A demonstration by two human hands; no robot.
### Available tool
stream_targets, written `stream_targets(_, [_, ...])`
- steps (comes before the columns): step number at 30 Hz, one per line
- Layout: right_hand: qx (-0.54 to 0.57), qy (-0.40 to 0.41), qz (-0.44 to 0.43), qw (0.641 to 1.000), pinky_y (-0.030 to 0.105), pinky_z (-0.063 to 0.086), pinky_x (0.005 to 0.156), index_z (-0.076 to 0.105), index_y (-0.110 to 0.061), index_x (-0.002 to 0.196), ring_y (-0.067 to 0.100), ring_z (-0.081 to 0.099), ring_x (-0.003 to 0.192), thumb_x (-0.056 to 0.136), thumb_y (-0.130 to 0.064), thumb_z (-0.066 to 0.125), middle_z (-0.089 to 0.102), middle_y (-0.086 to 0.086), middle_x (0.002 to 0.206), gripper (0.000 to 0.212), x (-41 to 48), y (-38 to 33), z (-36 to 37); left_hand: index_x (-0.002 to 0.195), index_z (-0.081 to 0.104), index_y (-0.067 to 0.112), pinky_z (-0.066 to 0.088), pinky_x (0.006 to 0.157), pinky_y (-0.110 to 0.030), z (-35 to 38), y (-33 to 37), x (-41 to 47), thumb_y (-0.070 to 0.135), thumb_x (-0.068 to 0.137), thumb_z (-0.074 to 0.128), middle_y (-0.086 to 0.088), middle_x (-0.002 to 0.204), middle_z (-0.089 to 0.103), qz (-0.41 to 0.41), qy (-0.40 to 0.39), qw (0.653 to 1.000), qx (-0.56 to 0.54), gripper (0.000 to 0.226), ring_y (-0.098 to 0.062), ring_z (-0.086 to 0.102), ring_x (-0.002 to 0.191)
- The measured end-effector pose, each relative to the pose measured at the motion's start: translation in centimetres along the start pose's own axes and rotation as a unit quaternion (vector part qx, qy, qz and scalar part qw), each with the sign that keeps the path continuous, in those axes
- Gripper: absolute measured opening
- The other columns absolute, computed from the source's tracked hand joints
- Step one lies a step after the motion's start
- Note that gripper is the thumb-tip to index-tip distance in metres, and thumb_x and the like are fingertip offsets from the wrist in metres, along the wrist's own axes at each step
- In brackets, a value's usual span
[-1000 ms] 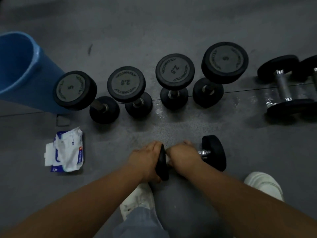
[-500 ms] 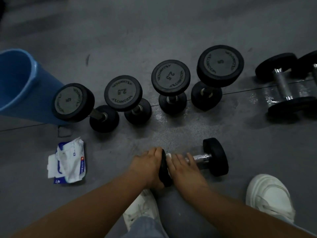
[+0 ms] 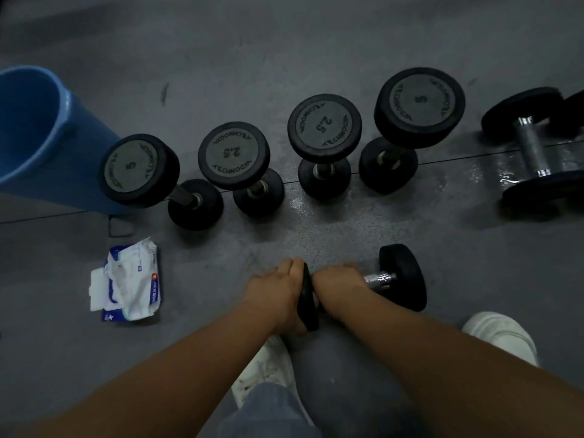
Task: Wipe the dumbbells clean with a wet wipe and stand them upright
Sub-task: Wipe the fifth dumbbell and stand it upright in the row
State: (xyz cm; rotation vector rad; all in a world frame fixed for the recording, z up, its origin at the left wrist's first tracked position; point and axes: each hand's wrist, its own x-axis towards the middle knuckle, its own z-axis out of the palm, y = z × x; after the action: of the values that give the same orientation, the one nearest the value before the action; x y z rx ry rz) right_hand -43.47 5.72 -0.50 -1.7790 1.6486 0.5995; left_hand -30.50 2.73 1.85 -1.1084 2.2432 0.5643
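A small black dumbbell [image 3: 403,276] lies on its side on the grey floor in front of me. My left hand [image 3: 275,292] grips its left weight head. My right hand [image 3: 338,286] is curled over the chrome handle right beside that head, and whatever is under its palm is hidden. Behind it several black dumbbells stand upright in a row: a 5 [image 3: 139,169], a 2.5 [image 3: 234,154], another 2.5 [image 3: 324,128] and a 5 [image 3: 418,102]. A pack of wet wipes [image 3: 132,279] lies open on the floor to the left.
A blue bucket [image 3: 38,137] stands at the far left, touching the row. More dumbbells [image 3: 534,150] lie on their sides at the right edge. The floor near them looks wet. My white shoes [image 3: 262,371] [image 3: 502,336] are under my arms.
Half a second ago my right hand's fingers lay stretched along the handle; now they are curled over it again. My left hand has kept its grip on the head.
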Motion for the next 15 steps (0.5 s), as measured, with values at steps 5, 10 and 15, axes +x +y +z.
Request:
stream_targets(5, [-0.042,0.175,-0.015,0.983,0.041,0.03,0.106,0.063,-0.015,0.119,0.024,0.061,0.102,0.089,-0.022,0.054,0.069,0.003,0.102,0.031,-2.0,0.5,4.2,0.151,0.009,0.018,0.047,0.088,-0.038,0.5,-0.2,-0.1,0.052,0.062,0.08,0.001,0.146,0.031,0.006,0.013,1.0,0.006,0.119,-0.022,0.051,0.12])
stream_targets(10, [-0.014,-0.001,-0.009,1.0,0.046,0.02,0.114,0.06,-0.021,0.116,0.023,0.055,0.117,0.094,-0.023,0.052,0.064,0.003,0.121,0.024,1.3,0.5,0.7,0.149,0.013,0.018,0.048,0.09,-0.039,0.3,-0.2,-0.2,0.051,0.061,0.081,0.0,0.144,0.035,0.011,0.018,1.0,-0.01,0.115,-0.022,0.05,0.12])
stream_targets(15, [0.022,0.052,-0.055,0.997,0.037,0.037,0.097,0.059,-0.02,0.11,0.025,0.06,0.106,0.095,-0.026,0.05,0.067,0.004,0.111,0.019,-1.4,1.2,1.7,0.148,0.012,0.019,0.048,0.088,-0.038,1.6,0.0,-0.5,0.05,0.062,0.08,0.0,0.142,0.032,0.007,0.045,0.999,-0.028,0.114,-0.022,0.05,0.12])
